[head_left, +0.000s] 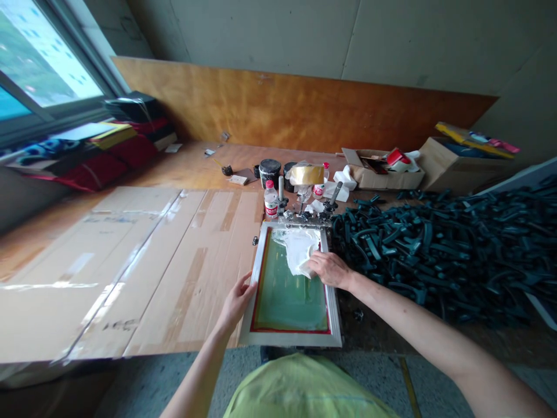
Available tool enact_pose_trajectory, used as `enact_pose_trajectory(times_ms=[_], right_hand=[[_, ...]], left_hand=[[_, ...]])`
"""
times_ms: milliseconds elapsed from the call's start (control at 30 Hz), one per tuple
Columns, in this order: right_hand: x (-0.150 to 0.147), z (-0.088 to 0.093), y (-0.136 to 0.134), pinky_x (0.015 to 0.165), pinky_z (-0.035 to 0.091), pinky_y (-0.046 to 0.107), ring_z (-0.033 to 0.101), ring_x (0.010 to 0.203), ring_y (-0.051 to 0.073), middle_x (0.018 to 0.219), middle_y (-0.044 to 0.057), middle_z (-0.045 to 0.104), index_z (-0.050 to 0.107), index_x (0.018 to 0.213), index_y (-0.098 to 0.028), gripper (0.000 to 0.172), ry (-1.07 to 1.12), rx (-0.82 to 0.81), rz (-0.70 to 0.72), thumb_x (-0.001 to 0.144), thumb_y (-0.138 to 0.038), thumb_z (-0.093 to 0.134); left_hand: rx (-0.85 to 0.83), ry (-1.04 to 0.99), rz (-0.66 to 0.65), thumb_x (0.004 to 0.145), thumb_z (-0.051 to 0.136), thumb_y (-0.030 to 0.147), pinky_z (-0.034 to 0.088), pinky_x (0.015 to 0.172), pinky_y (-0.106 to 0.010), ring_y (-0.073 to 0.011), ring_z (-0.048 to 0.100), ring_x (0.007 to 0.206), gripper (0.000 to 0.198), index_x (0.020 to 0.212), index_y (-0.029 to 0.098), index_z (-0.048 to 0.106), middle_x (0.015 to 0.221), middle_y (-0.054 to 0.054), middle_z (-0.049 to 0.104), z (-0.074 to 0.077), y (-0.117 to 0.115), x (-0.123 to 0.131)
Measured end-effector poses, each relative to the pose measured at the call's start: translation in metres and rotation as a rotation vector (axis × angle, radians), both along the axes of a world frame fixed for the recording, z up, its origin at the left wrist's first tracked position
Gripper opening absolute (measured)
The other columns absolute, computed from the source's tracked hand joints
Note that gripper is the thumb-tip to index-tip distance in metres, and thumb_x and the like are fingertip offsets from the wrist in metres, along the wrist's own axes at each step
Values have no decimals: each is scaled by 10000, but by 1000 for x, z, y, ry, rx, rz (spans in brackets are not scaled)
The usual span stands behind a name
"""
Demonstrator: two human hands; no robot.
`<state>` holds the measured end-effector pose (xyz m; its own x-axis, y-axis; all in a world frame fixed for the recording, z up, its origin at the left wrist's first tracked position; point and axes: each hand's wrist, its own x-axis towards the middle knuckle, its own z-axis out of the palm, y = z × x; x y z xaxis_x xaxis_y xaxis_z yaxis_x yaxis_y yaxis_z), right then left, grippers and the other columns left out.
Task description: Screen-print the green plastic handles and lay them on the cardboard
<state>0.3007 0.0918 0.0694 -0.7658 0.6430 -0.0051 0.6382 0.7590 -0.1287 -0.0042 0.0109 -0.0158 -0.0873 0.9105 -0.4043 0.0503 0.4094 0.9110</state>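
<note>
The aluminium-framed silkscreen [289, 284] lay clamped at its far edge on the wooden surface [183, 162], with cardboard sheeting [152, 273] spread open to its left and a heap of dark handles [435, 249] close on its right. The right hand [331, 270] bunched a white rag [296, 249] on the mesh, fingers together; the left hand [237, 303], fingers apart, touched the frame's left edge.

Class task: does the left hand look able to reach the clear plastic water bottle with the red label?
Probably yes: the left hand sits beside the aluminium-framed green printing screen, and flat cardboard leaves a free path to the bottle past its corner.
</note>
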Motion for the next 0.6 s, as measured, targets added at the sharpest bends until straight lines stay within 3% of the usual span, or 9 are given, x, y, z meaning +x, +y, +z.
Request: enact_pose_trajectory(times_ms=[67,133,233,400,500,600], right_hand=[[1,5,8,660,403,261,571,861,183,857,42,655,623,814,-200,178,18,-31,2,785,-47,536],[-6,5,17,663,404,260,576,853,180,860,32,659,627,820,-205,139,51,-4,-86,812,-88,552],[-19,-6,16,710,423,276,576,902,199,912,64,666,648,886,-180,173,59,94,-199,834,-77,520],[-12,-19,-3,753,444,270,588,937,193,964,71,679,668,983,-174,231,69,74,-85,864,-73,499],[-8,-5,14,761,454,259,614,927,179,975,29,694,669,1037,-241,182,156,20,-147,880,-199,587],[-17,17,51,804,465,277,631,958,195,1105,10,686,587,1259,-328,433,207,14,-348,837,-317,679]], left_hand=[[-4,3,15,700,662,639,425,527,-232,-139,572,600,794,1319,161,522,731,8,637,3,0,2],[-4,23,31,694,661,645,434,532,-236,-145,582,607,787,1298,155,539,732,3,645,6,0,4],[1,31,47,685,670,643,439,532,-237,-149,595,603,767,1270,158,561,719,5,652,9,-1,5],[5,-2,67,681,692,620,445,531,-231,-140,591,593,751,1260,157,565,719,5,663,15,-2,6],[-7,-13,78,669,707,618,446,526,-228,-139,592,591,767,1264,155,566,707,9,657,25,-3,8],[-10,-55,55,660,732,598,460,538,-234,-154,619,611,845,1357,182,499,696,19,656,44,-4,6]])
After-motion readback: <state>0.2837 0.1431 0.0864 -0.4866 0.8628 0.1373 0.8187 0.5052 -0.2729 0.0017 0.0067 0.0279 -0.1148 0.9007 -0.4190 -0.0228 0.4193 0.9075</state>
